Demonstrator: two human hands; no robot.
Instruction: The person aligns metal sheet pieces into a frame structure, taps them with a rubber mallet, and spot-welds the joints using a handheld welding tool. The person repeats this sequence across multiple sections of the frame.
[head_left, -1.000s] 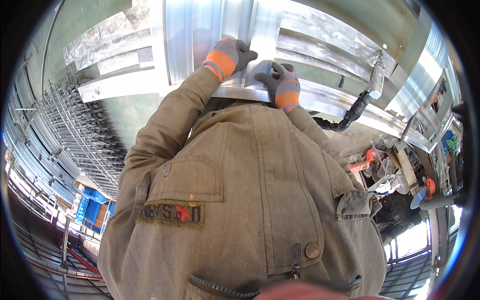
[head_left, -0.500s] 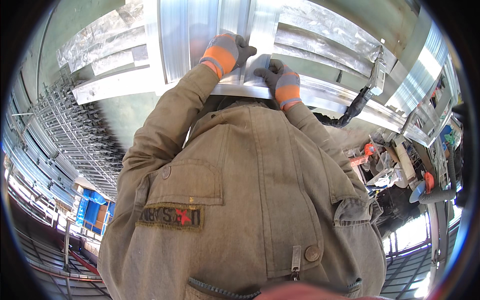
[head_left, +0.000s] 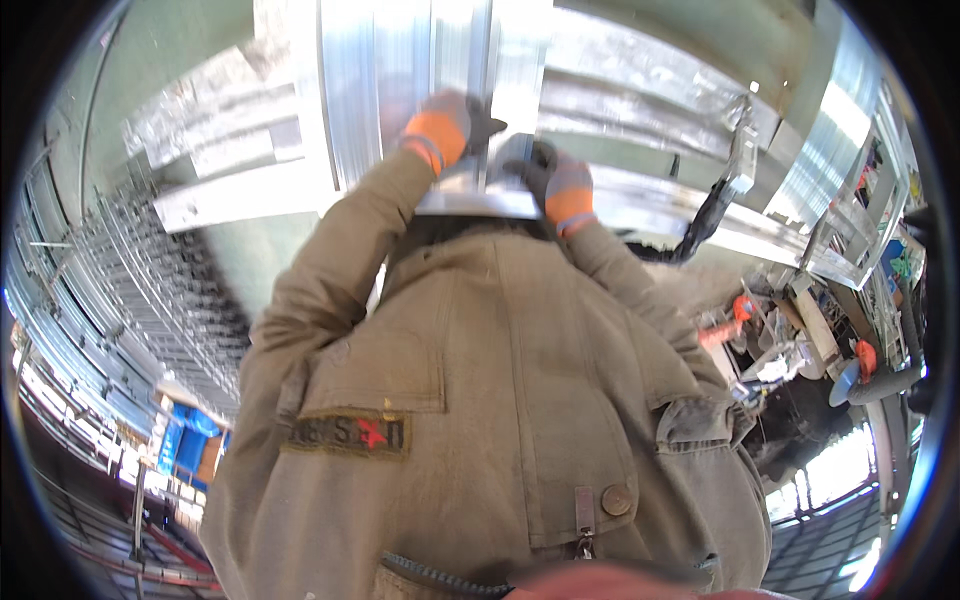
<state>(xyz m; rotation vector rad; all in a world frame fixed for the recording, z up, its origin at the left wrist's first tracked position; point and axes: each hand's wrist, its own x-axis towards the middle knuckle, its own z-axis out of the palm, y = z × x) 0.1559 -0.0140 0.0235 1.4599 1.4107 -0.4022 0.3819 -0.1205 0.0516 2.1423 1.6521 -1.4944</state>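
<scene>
My left hand (head_left: 447, 125), in a grey glove with an orange cuff, lies over a shiny ribbed metal panel (head_left: 352, 90). Its dark fingers are curled in, with the thumb side toward my right hand. My right hand (head_left: 558, 183), gloved the same way, is a little nearer to me, beside the panel's right-hand strip. Those fingers are bent together in a pinch. Whatever either hand grips is too small or hidden to name. A bright metal bar (head_left: 480, 205) runs along the panel's near edge, just below both hands.
A metal clamp or tool with a black handle (head_left: 705, 215) stands at the right. Metal rails (head_left: 240, 200) extend leftward. Stacked metal racks (head_left: 160, 290) fill the left side. Mixed scraps and tools (head_left: 800, 330) lie lower right, near a grey hose (head_left: 880, 385).
The whole view has shifted slightly, with the bench sitting a bit lower in it. Both hands stay near the same spot on the panel, their fingers still bent.
</scene>
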